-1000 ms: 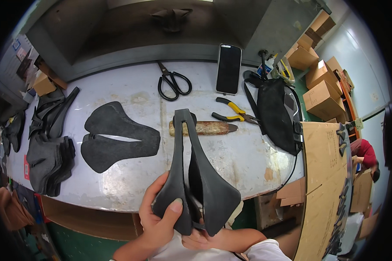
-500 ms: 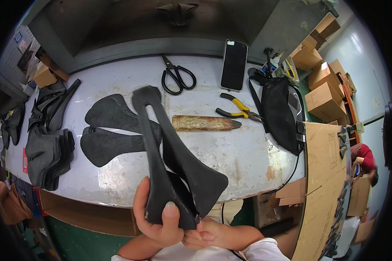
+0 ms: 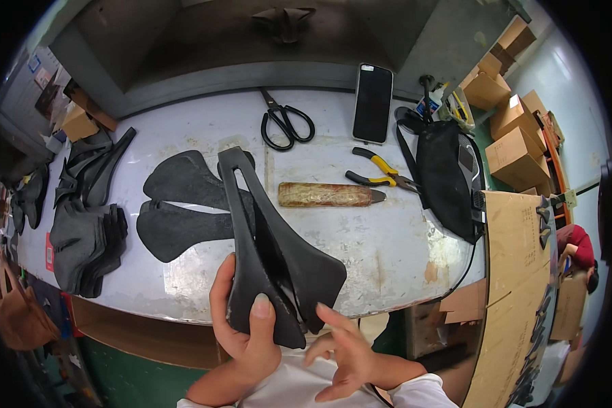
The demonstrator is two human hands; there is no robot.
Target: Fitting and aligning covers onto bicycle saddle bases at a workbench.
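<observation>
One dark piece [image 3: 284,26] inside grey housing [image 3: 197,79]; left grip [image 3: 253,350] clamped on black saddle [image 3: 311,268], right grip [image 3: 353,357] apart.

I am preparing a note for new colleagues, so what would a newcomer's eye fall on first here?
Probably the black saddle-shaped piece, held in the left grip at the lower centre. Next might come the yellow-and-black pliers beside the black pouch at right, and the stack of dark pieces at left.

A grey metal housing [image 3: 204,80] spans the far edge of a worn white workbench [image 3: 387,238]; green floor [image 3: 143,360] shows near left; right, seemingly, a pale wall [image 3: 557,95] catches light.
</observation>
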